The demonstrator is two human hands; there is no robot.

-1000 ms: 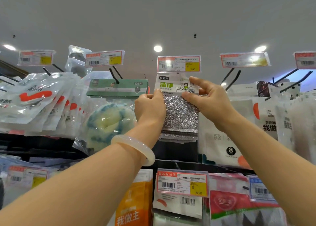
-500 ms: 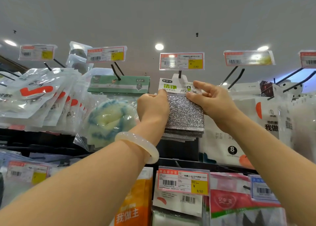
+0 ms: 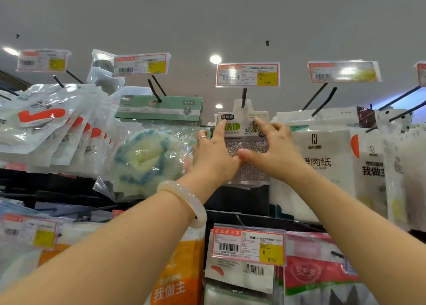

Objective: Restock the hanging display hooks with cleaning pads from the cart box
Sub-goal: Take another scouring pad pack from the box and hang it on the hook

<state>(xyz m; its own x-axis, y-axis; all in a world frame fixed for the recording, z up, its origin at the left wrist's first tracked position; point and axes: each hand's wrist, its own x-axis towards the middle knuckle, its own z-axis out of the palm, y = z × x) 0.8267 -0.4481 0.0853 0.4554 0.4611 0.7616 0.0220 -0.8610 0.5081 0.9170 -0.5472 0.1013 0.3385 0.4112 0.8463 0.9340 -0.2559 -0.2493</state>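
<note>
Both hands are raised to the top row of the display rack, pressed flat against a pack of silver cleaning pads [image 3: 247,146] that hangs on a black hook [image 3: 244,97] under a price tag [image 3: 247,74] marked 3.80. The hook passes through the white tab at the top of the pack's printed card. The left hand [image 3: 214,152] lies spread on the left part of the pack, its forefinger reaching up onto the card, a ring on one finger and a pale bangle [image 3: 184,201] on the wrist; it grips nothing. The right hand [image 3: 274,154] is likewise spread and loose, forefinger on the right part of the card, thumb stretched leftwards across the glittery pad until it touches the left hand. More pads of the same kind hang behind the front one, their lower edges showing beneath the hands. Just beside the pack on the left hangs a blue and yellow sponge [image 3: 145,159] in clear wrap under a green card, and on the right hang white bags [image 3: 322,166] with black lettering. In the row below, a second price tag [image 3: 249,244] marked 8.50 sits in front of further packets.
</note>
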